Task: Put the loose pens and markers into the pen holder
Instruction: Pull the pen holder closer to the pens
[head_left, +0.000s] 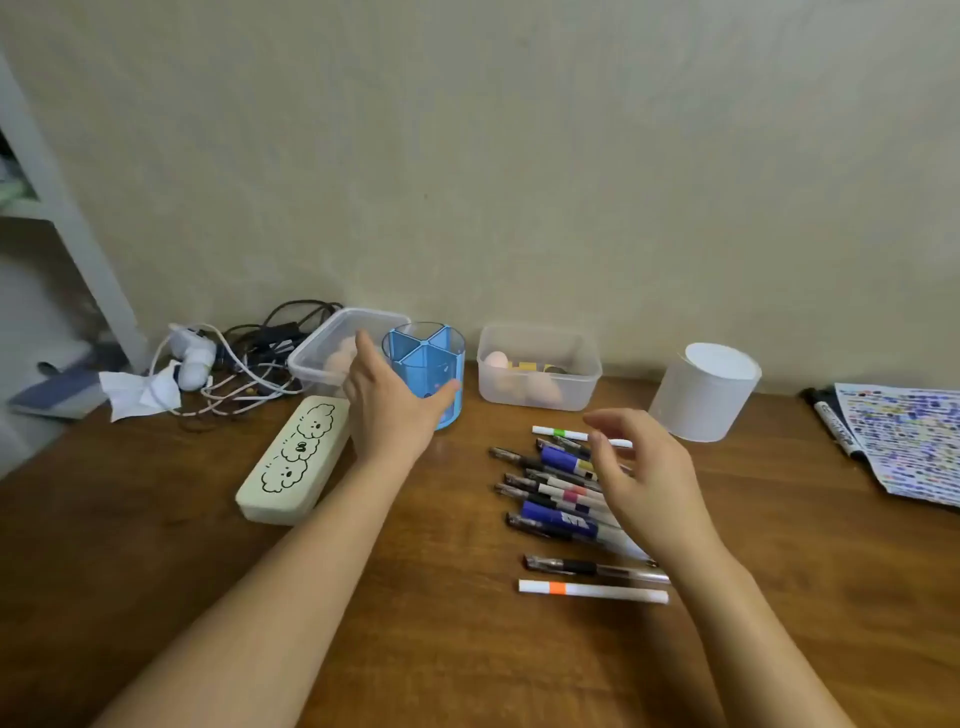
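Head view, looking down on wooden tabletop (156, 519) against beige wall.

Pen holder (426, 371): clear blue cup, upright, split inside into wedge compartments, all seen empty. Stands near back edge, between two clear plastic tubs (337, 348) (537, 369). Small dark mark low on its front; unreadable.

Left hand (387, 402): spread wide, thumb and fingers curved round near side of holder, thumb tip against its lower right wall. Whether fully gripped, cannot tell.

Right hand (644, 478): fingers open and loosely curled, hovering over pile, holding nothing visible.

Loose pens and markers (558, 493): heaped right of centre, in front of right tub. Long axes run roughly left to right, slightly fanned, dark capped ends pointing left. Two blue-barrelled markers (563, 460) carry white printing; too blurred to read. White marker with green band (558, 432) lies at far edge; white marker with orange band (592, 591) lies nearest, apart from heap, just behind it a clear pen with black grip (587, 566).

Cream pencil case (296, 460) left of holder, three cartoon cloud-shaped faces drawn in black, no lettering. Frosted white cup (706, 392) at right. Sheet covered in coloured scribbles (909, 441) at far right, black marker (834, 423) beside it; print unreadable. Tangled cables (244, 364) at back left.
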